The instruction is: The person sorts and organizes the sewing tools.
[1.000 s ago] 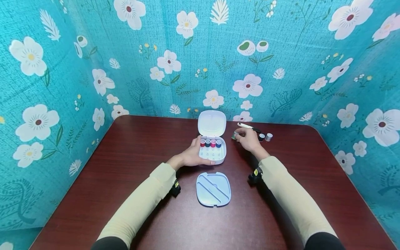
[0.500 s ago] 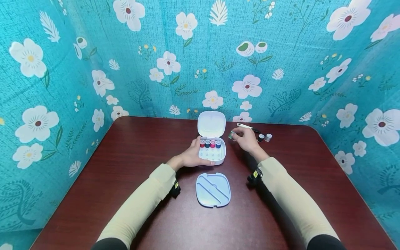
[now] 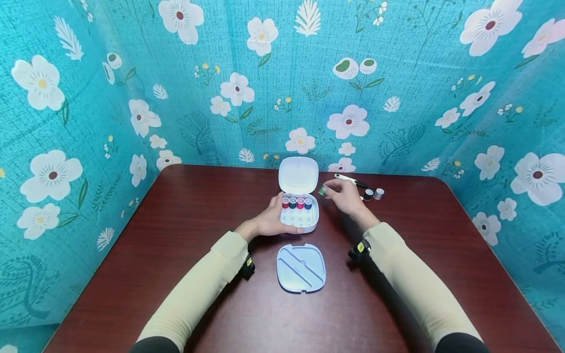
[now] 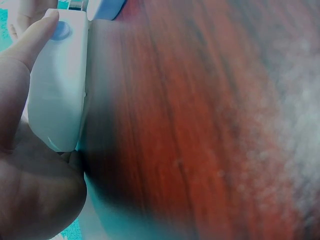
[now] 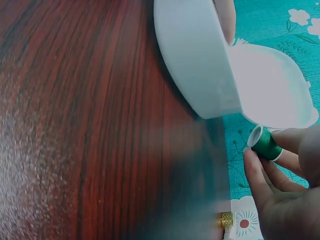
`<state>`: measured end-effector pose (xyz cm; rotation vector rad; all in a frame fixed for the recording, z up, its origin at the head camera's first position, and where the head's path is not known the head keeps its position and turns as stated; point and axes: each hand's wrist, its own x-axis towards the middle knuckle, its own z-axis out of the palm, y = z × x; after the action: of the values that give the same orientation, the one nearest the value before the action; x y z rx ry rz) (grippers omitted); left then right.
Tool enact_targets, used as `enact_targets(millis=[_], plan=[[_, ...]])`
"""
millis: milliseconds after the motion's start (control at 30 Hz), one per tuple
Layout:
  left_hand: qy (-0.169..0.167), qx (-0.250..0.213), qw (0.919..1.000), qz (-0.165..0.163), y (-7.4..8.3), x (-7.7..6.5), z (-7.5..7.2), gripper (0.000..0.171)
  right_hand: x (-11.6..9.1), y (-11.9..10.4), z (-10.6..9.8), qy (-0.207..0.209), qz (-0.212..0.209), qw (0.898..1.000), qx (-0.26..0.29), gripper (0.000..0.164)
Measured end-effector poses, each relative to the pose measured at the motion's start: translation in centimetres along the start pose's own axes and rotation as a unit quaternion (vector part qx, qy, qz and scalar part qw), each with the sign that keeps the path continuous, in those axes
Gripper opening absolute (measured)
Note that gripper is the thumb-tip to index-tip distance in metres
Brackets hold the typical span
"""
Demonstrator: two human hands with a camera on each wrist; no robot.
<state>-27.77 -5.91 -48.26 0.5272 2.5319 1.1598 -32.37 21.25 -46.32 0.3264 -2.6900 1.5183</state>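
Observation:
A white sewing box (image 3: 311,228) stands with its lid (image 3: 298,175) raised. Inside it, several thread spools, red, dark, pink and blue, form one row at the back, with bare pegs in front. My left hand (image 3: 268,221) grips the box from the left, thumb (image 4: 37,37) along its front wall and fingers round the far side. Just right of the box, my right hand (image 3: 349,198) pinches a green thread spool (image 5: 267,145) between thumb and fingertips. In the right wrist view the spool is tilted, close to the open lid.
A light blue tray (image 3: 301,268) with diagonal ridges lies in front of the box. Beyond the right hand are a slim white-and-black tool (image 3: 351,180), a black spool (image 3: 368,194) and a grey spool (image 3: 378,194). Flowered cloth (image 3: 238,137) hangs behind the table.
My right hand has carried the green spool a little leftward toward the box, turning it slightly. The left hand and the box have stayed in place.

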Motion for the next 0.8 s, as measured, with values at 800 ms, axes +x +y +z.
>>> enact_targets(millis=[800], plan=[[-0.005,-0.002,0.9999,0.011,0.2,-0.2,-0.1,0.130,-1.1,-2.3,1.0,-0.024,0.008,0.999,0.028,0.031]])
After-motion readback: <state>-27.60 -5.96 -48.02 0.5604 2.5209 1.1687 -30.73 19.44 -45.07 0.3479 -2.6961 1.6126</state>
